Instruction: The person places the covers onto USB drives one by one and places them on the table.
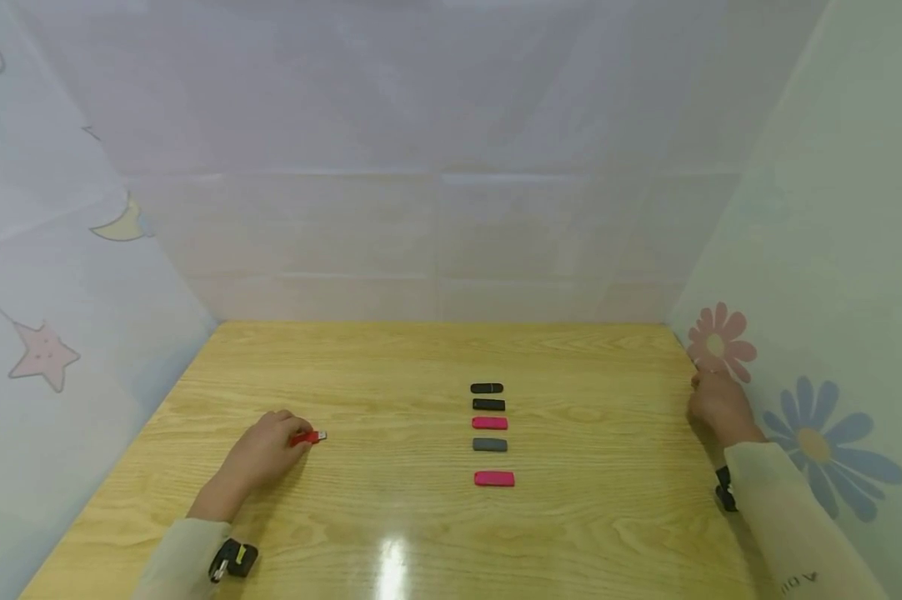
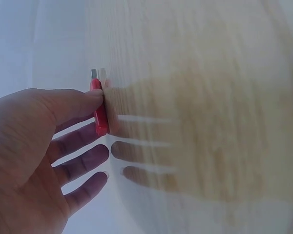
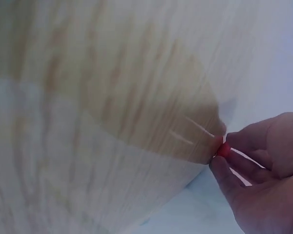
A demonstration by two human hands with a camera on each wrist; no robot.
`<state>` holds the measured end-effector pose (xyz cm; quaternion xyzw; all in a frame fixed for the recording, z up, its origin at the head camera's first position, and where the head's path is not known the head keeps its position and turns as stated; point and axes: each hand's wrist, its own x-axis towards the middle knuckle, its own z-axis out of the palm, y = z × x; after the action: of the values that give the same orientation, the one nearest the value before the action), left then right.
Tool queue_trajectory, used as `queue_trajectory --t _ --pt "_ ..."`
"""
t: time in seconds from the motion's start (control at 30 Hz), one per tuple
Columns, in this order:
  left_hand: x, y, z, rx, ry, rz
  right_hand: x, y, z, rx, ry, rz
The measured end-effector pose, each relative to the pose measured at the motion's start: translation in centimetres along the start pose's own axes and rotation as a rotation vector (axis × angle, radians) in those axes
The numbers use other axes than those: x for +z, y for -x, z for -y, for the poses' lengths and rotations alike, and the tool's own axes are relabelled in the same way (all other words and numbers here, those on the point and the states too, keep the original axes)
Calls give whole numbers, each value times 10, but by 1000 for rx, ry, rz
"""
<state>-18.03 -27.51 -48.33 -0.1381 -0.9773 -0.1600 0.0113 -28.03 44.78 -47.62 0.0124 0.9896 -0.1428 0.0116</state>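
Note:
On the left part of the table, my left hand (image 1: 267, 446) pinches a red USB stick (image 2: 100, 109) between thumb and fingers. Its bare metal plug (image 1: 322, 435) points to the right, and the stick lies at the table surface. The other fingers of that hand are spread below it in the left wrist view. Over at the table's right edge, my right hand (image 1: 721, 406) holds a small red piece (image 3: 223, 149) between thumb and fingertips, low against the wood. Most of that piece is covered by the fingers, so I cannot tell its kind.
A column of USB sticks lies right of the table's middle: two black ones (image 1: 488, 405), a pink one (image 1: 490, 423), a grey one (image 1: 490, 445) and another pink one (image 1: 493, 479) nearest me. Pale walls (image 1: 436, 242) enclose the wooden table (image 1: 376, 375) at back and sides.

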Motion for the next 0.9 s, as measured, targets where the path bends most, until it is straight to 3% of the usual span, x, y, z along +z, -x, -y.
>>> queue_trajectory --t 0.2,0.5,0.73,0.9 --pt "-2 -3 -3 -22 31 26 7 -3 -6 24 -25 23" --pt "-6 -4 -7 -68 110 55 8 -3 6 40 -76 -19" --pt "-6 -7 -9 -86 241 65 3 1 18 -17 -121 -59" --pt "-7 -11 -14 -80 261 50 4 6 28 -57 -170 -72"
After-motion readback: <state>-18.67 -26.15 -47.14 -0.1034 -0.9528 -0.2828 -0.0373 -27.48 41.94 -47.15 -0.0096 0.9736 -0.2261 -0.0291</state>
